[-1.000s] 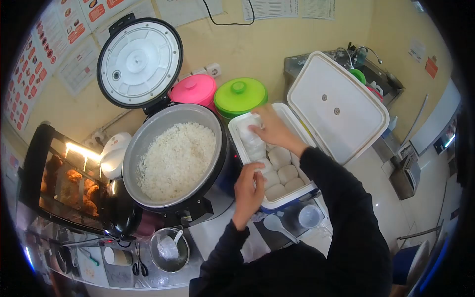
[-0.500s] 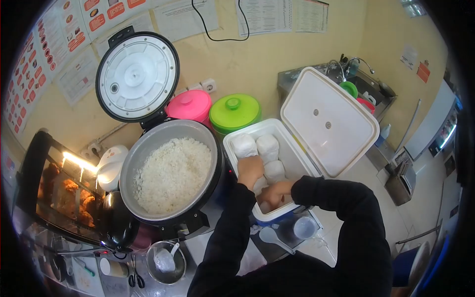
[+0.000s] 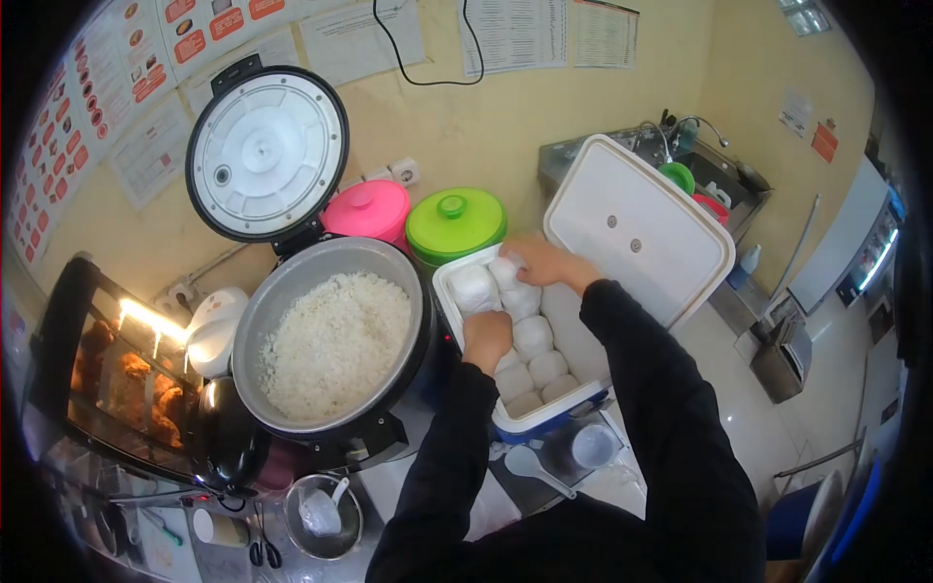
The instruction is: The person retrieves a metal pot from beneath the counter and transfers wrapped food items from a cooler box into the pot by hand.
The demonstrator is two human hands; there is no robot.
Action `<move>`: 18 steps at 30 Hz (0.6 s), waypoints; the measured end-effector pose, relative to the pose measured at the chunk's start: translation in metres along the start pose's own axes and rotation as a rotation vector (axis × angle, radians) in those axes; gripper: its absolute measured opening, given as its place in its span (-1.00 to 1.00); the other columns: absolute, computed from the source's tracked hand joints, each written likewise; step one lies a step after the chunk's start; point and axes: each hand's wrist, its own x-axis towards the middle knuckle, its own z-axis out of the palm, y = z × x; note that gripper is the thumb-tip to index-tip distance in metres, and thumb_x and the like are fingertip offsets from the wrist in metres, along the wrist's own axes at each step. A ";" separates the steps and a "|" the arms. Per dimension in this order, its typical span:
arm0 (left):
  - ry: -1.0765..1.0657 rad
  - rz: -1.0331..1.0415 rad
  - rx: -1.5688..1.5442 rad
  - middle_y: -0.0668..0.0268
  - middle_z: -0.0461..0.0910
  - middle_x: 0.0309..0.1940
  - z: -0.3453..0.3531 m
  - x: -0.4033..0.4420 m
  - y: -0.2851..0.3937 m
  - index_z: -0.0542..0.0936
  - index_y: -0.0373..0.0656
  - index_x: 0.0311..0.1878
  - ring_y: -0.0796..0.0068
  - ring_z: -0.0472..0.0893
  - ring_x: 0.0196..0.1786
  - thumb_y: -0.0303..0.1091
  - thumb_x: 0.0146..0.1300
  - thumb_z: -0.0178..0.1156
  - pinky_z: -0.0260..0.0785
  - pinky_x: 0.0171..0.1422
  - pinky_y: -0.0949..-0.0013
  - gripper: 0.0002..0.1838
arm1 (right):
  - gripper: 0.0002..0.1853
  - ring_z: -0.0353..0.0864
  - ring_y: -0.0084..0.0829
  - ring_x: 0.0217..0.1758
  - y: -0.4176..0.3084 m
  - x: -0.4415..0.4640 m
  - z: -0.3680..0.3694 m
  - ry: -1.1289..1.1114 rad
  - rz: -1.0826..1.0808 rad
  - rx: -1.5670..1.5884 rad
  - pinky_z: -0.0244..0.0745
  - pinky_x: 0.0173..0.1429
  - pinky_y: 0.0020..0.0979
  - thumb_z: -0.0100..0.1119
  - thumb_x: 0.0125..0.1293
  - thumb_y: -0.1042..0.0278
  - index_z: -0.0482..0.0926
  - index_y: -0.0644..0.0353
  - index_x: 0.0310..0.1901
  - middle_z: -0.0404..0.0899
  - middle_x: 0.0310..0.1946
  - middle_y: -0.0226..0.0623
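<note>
A white cooler box [image 3: 581, 391] stands uncovered in front of me, with several round white paper-wrapped bundles [image 3: 532, 337] packed in rows inside. My right hand [image 3: 540, 260] reaches to the box's far end, its fingers bent around the top of a white wrapped bundle [image 3: 504, 273] there. Over the left side of the box, my left hand [image 3: 487, 337] is closed with the knuckles up, just below another bundle [image 3: 473, 289]. What its fingertips hold or press on is hidden.
Left of the box is a large rice cooker [image 3: 424, 321] full of rice [image 3: 335, 345], lid [image 3: 264, 155] raised. The cooler's lid [image 3: 637, 228] leans at its right. Pink [image 3: 366, 211] and green tubs [image 3: 457, 222] stand behind. A white scoop [image 3: 537, 468] and metal bowl [image 3: 324, 544] lie nearer.
My right hand has moved from the near end of the cooler to its far end, uncovering the bundles in the near rows. My left hand stays at nearly the same spot.
</note>
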 end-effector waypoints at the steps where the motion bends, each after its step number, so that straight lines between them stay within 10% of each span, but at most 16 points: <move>1: 0.005 -0.007 -0.004 0.14 0.73 -0.23 -0.002 -0.001 0.000 0.70 -0.14 -0.19 0.15 0.72 -0.12 -0.39 0.20 0.10 0.54 -0.09 0.12 -0.78 | -0.41 0.37 0.04 0.20 -0.014 -0.006 0.000 0.072 0.014 -0.077 0.33 0.27 -0.08 0.30 -0.04 0.47 0.51 0.07 0.15 0.46 0.08 -0.07; 13: 0.053 0.007 -0.212 0.05 0.68 -0.16 0.014 0.007 -0.007 0.59 -0.17 -0.04 0.02 0.66 -0.08 -0.47 0.16 0.04 0.49 -0.04 0.03 -0.70 | -0.61 0.49 -0.07 0.09 -0.063 -0.033 -0.006 0.354 0.107 -0.312 0.56 -0.01 -0.12 0.24 0.07 0.56 0.59 0.18 0.00 0.51 -0.04 -0.09; 18: 0.549 -0.134 -0.938 0.14 0.67 -0.36 -0.018 -0.010 -0.003 0.58 -0.23 -0.28 0.26 0.67 -0.30 -0.57 0.20 0.05 0.47 -0.22 0.26 -0.88 | -0.73 0.68 -0.10 -0.11 -0.079 -0.049 0.004 -0.538 0.194 -0.104 0.56 -0.05 -0.12 0.32 -0.01 0.38 0.69 0.22 -0.21 0.68 -0.28 0.03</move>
